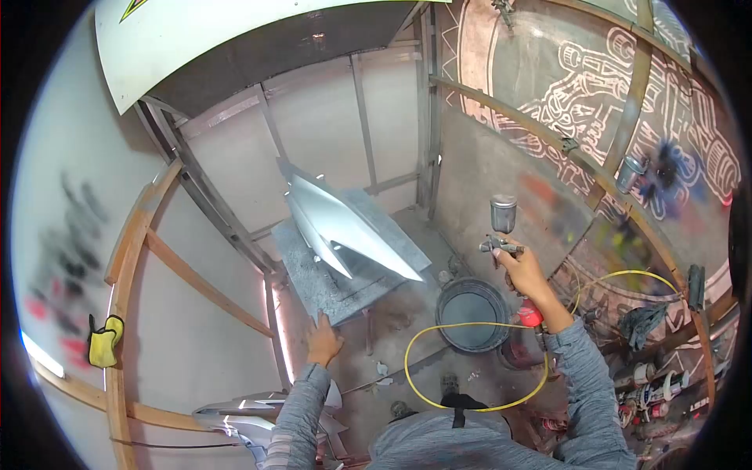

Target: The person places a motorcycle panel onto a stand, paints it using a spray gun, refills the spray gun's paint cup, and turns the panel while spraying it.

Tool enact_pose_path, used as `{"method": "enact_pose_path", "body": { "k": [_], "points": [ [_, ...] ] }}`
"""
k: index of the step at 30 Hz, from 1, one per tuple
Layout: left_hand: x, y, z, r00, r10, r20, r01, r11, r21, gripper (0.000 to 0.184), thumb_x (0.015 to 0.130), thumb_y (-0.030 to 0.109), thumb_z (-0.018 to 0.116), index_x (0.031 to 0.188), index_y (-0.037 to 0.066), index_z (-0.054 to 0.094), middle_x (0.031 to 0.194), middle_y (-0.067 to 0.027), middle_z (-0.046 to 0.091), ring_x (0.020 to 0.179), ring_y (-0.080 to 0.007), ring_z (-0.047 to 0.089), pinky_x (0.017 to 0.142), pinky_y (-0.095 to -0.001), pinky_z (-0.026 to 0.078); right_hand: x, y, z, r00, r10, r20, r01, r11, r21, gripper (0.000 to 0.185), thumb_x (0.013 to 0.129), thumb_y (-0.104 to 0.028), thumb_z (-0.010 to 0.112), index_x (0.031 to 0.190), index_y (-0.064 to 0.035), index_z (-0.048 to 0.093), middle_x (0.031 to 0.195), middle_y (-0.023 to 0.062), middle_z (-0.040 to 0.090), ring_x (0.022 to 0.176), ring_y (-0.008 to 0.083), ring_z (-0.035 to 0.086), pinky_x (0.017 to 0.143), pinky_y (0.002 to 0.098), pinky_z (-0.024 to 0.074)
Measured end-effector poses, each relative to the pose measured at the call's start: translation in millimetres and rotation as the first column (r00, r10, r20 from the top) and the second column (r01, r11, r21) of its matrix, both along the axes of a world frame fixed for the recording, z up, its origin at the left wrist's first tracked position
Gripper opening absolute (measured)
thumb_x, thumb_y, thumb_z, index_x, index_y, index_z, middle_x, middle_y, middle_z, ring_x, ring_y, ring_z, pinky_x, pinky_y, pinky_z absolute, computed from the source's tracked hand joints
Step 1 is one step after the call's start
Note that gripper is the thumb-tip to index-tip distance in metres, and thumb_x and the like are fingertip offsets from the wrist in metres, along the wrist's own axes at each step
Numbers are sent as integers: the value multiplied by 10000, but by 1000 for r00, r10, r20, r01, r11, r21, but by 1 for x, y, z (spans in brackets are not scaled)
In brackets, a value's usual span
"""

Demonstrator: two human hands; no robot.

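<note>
The left arm [300,415] reaches forward, and the left hand [323,345] points ahead. The right arm [583,384] goes out to the side, with the right hand [524,272] curled to grip.

Shirt [435,445], 1: heathered grey, mottled with lighter and darker flecks, soft knit look, creased over the front.
Sleeves, 2, long, same grey cloth. Left sleeve [303,403]: wrinkled along the forearm, pale bands towards the elbow, cuff near the wrist. Right sleeve [589,392]: deep folds along its length, plain cuff set back from the wrist, leaving some forearm bare.
Left fingers [322,322] and right fingers [510,252]: bare, 2 sets.
Black piece [464,402], 1, at the shirt's lower edge, with 1 narrow dark strip [458,419].
Shoes, 2, dark: right shoe [449,383], left shoe [400,409]; detail too small to tell.
</note>
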State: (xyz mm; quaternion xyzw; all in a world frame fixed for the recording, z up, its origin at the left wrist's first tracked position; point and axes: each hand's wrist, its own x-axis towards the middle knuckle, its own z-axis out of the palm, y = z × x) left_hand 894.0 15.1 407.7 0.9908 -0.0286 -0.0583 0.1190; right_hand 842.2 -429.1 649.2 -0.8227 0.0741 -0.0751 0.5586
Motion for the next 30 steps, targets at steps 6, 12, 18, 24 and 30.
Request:
{"method": "enact_pose_path", "body": {
  "k": [6,12,18,24,30],
  "points": [
    [4,21,1,993,122,-4,-119,975,187,921,727,375,735,1445,44,262,1542,-196,180,1411,-434,158,1097,-584,241,12,16,4,991,73,113,-83,993,83,400,917,-153,572,1310,-84,559,688,-50,520,500,24,387,446,213,315],
    [-4,3,-29,951,308,10,-307,943,127,991,722,406,752,1477,43,223,1528,-258,160,1414,-451,126,1105,-572,231,39,25,-24,964,214,155,-241,952,186,418,904,-125,594,1320,-108,557,642,-58,500,496,27,411,440,220,338],
    [-20,-68,-44,989,146,-16,-146,989,-34,929,730,372,739,1460,41,270,1514,-281,174,1400,-462,164,1101,-557,247,63,47,-45,925,339,171,-369,907,204,442,892,-127,610,1330,-112,548,648,-42,505,492,36,435,447,238,376],
    [-25,-118,-13,993,72,95,-60,990,-130,869,740,405,708,1434,54,322,1506,-265,211,1385,-463,201,1093,-563,257,83,64,-51,882,444,156,-468,864,188,440,889,-143,613,1324,-110,550,652,-25,517,496,46,448,465,244,394],
    [-26,-116,-22,984,165,-74,-168,985,-35,912,743,431,709,1454,49,285,1526,-199,226,1403,-433,185,1097,-565,248,98,89,-49,827,527,193,-553,825,118,436,888,-188,624,1310,-109,555,748,29,610,601,71,478,571,248,437]
  ]
}}
